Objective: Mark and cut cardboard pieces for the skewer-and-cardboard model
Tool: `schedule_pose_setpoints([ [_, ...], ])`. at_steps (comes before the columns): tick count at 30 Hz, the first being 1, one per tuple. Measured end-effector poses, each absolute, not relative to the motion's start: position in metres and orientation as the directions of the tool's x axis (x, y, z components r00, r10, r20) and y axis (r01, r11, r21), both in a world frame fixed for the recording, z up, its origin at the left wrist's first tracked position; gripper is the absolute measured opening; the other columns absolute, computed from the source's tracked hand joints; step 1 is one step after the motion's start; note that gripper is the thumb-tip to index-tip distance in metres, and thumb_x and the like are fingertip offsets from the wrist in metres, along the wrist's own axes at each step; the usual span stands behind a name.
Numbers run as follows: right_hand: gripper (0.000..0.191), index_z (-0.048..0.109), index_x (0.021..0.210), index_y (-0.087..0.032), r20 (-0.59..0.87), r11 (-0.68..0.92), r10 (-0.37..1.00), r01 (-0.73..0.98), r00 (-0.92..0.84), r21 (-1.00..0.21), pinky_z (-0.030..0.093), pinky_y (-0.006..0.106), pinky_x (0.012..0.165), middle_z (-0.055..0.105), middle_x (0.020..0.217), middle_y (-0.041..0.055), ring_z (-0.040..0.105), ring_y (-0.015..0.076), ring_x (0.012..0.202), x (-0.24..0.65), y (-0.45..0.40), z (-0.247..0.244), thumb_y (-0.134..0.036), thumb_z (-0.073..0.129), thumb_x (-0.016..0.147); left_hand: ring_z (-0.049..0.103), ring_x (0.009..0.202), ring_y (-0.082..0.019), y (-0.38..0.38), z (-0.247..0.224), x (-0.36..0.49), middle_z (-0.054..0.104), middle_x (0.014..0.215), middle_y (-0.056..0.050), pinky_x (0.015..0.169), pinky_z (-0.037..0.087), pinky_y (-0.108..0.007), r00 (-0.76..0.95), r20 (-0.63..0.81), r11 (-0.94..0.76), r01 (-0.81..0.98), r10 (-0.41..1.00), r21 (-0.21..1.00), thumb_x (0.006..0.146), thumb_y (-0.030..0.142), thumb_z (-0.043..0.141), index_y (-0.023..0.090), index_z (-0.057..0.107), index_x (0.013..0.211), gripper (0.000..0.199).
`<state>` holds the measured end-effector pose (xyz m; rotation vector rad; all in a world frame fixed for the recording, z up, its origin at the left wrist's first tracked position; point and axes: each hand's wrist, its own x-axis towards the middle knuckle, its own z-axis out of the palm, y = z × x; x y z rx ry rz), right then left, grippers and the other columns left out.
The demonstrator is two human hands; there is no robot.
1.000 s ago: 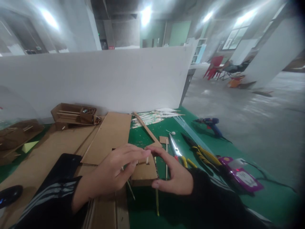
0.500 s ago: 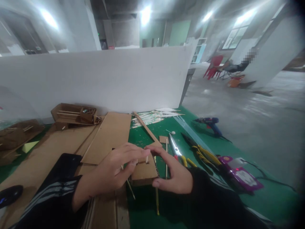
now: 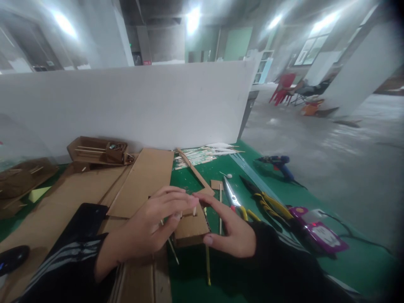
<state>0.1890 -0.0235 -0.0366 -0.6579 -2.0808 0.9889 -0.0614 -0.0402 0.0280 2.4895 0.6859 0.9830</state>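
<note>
A small cardboard box [image 3: 191,229] lies between my hands over the green mat, with thin sticks jutting out beneath it. A short pale stick [image 3: 195,211] stands up from a slot in its top. My left hand [image 3: 158,219] reaches over the box's left side, its fingertips at the top of the short stick and its thumb near the box. Around the right side of the box curves my right hand [image 3: 229,229], holding it between the thumb at the near corner and the index finger at the far edge.
Scissors [image 3: 232,191], yellow-handled pliers [image 3: 268,202] and a purple device [image 3: 322,235] lie to the right. A glue gun [image 3: 279,164] is farther back. Cardboard sheets [image 3: 143,176], a black phone [image 3: 78,231] and cardboard boxes [image 3: 91,151] are at left. A white panel [image 3: 142,105] stands behind.
The fingers of my left hand have shifted very slightly over the box. The box and my right hand are nearly where they were.
</note>
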Motion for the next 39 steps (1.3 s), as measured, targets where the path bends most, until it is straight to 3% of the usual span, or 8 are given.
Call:
schedule_pose_setpoints([
  [10, 0.083, 0.034, 0.149, -0.024, 0.416, 0.562, 0.668, 0.052, -0.617, -0.826, 0.032, 0.051, 0.114, 0.042, 0.151, 0.0148, 0.040, 0.0338, 0.139, 0.187, -0.023, -0.029, -0.050, 0.072, 0.081, 0.040, 0.136, -0.019, -0.042, 0.028, -0.065, 0.058, 0.139, -0.004, 0.114, 0.036, -0.042, 0.650, 0.507, -0.807, 0.310, 0.565, 0.502, 0.096, 0.006, 0.039, 0.026, 0.045, 0.144, 0.052],
  [16, 0.073, 0.039, 0.146, -0.025, 0.501, 0.648, 0.601, 0.012, -0.622, -0.762, 0.031, 0.053, 0.114, 0.040, 0.150, 0.0154, 0.037, 0.0349, 0.140, 0.186, -0.020, -0.027, -0.053, 0.067, 0.085, 0.042, 0.137, -0.019, -0.041, 0.029, -0.064, 0.058, 0.140, -0.004, 0.116, 0.034, -0.042, 0.660, 0.519, -0.824, 0.299, 0.543, 0.482, 0.095, 0.007, 0.039, 0.026, 0.045, 0.145, 0.053],
  [21, 0.062, 0.045, 0.143, -0.025, 0.548, 0.698, 0.566, 0.006, -0.616, -0.716, 0.033, 0.050, 0.112, 0.043, 0.145, 0.0148, 0.040, 0.0331, 0.137, 0.186, -0.018, -0.026, -0.056, 0.057, 0.090, 0.034, 0.141, -0.020, -0.043, 0.028, -0.067, 0.051, 0.145, -0.003, 0.117, 0.032, -0.043, 0.657, 0.465, -0.790, 0.363, 0.593, 0.494, 0.096, 0.009, 0.039, 0.027, 0.047, 0.143, 0.051],
  [25, 0.043, 0.064, 0.117, -0.021, 0.540, 0.723, 0.560, 0.053, -0.628, -0.689, 0.038, 0.048, 0.108, 0.044, 0.141, 0.0154, 0.045, 0.0327, 0.132, 0.186, -0.018, -0.027, -0.054, 0.051, 0.094, 0.033, 0.141, -0.022, -0.044, 0.026, -0.068, 0.050, 0.146, -0.004, 0.117, 0.032, -0.046, 0.644, 0.466, -0.781, 0.372, 0.607, 0.502, 0.097, 0.012, 0.040, 0.028, 0.047, 0.143, 0.050],
  [27, 0.041, 0.067, 0.110, -0.020, 0.529, 0.730, 0.568, 0.088, -0.630, -0.678, 0.038, 0.047, 0.108, 0.045, 0.141, 0.0159, 0.047, 0.0321, 0.130, 0.186, -0.018, -0.027, -0.053, 0.050, 0.095, 0.033, 0.142, -0.023, -0.044, 0.025, -0.068, 0.050, 0.146, -0.004, 0.117, 0.033, -0.047, 0.644, 0.468, -0.781, 0.369, 0.605, 0.503, 0.097, 0.012, 0.039, 0.028, 0.046, 0.144, 0.049],
  [33, 0.033, 0.063, 0.119, -0.023, 0.537, 0.733, 0.587, 0.117, -0.606, -0.670, 0.039, 0.046, 0.108, 0.048, 0.139, 0.0139, 0.048, 0.0307, 0.129, 0.188, -0.017, -0.026, -0.043, 0.053, 0.095, 0.034, 0.142, -0.025, -0.043, 0.025, -0.068, 0.053, 0.144, -0.006, 0.116, 0.035, -0.049, 0.649, 0.467, -0.784, 0.365, 0.601, 0.502, 0.098, 0.015, 0.039, 0.027, 0.049, 0.142, 0.046],
  [36, 0.047, 0.058, 0.127, -0.022, 0.469, 0.711, 0.581, 0.134, -0.665, -0.691, 0.039, 0.046, 0.109, 0.049, 0.138, 0.0150, 0.047, 0.0317, 0.130, 0.185, -0.016, -0.028, -0.045, 0.066, 0.086, 0.034, 0.142, -0.025, -0.043, 0.025, -0.068, 0.053, 0.145, -0.007, 0.115, 0.035, -0.049, 0.643, 0.468, -0.780, 0.365, 0.606, 0.508, 0.098, 0.015, 0.039, 0.026, 0.049, 0.142, 0.046],
  [39, 0.091, 0.043, 0.140, -0.015, 0.322, 0.682, 0.583, 0.235, -0.746, -0.692, 0.039, 0.051, 0.110, 0.051, 0.137, 0.0192, 0.049, 0.0357, 0.129, 0.180, -0.014, -0.033, -0.052, 0.082, 0.068, 0.036, 0.141, -0.025, -0.043, 0.025, -0.067, 0.054, 0.143, -0.007, 0.115, 0.036, -0.049, 0.636, 0.478, -0.781, 0.362, 0.606, 0.509, 0.099, 0.015, 0.039, 0.026, 0.051, 0.140, 0.045],
])
